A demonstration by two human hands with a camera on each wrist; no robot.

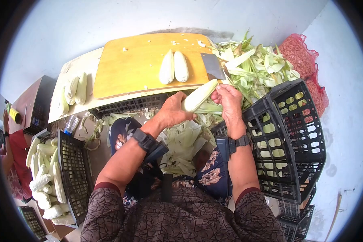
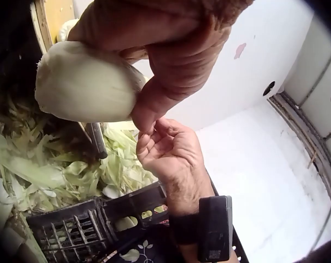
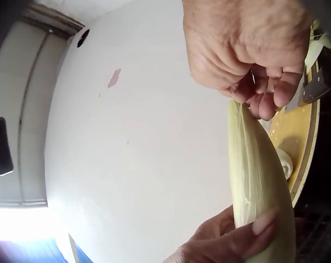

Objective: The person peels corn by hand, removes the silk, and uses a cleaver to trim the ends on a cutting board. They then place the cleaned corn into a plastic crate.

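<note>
A pale green ear of corn in thin husk (image 1: 199, 96) is held above the wearer's lap, tilted with its tip up to the right. The left hand (image 1: 174, 110) grips its thick lower end; in the left wrist view that hand (image 2: 171, 49) curls over the blunt end of the ear (image 2: 89, 85). At the tip, the right hand (image 1: 229, 101) pinches with thumb and curled fingers. The right wrist view shows the right hand's fingers (image 3: 259, 98) at the narrow top of the ear (image 3: 258, 175).
Two ears (image 1: 174, 67) lie on the yellow board (image 1: 125, 68) near a cleaver blade (image 1: 213, 66). More ears (image 1: 76, 89) lie left. Husks (image 1: 258, 68) pile behind the right black crate (image 1: 288, 137). A left crate (image 1: 74, 173) stands beside heaped corn (image 1: 46, 177). Another person's arm (image 1: 6, 149) is far left.
</note>
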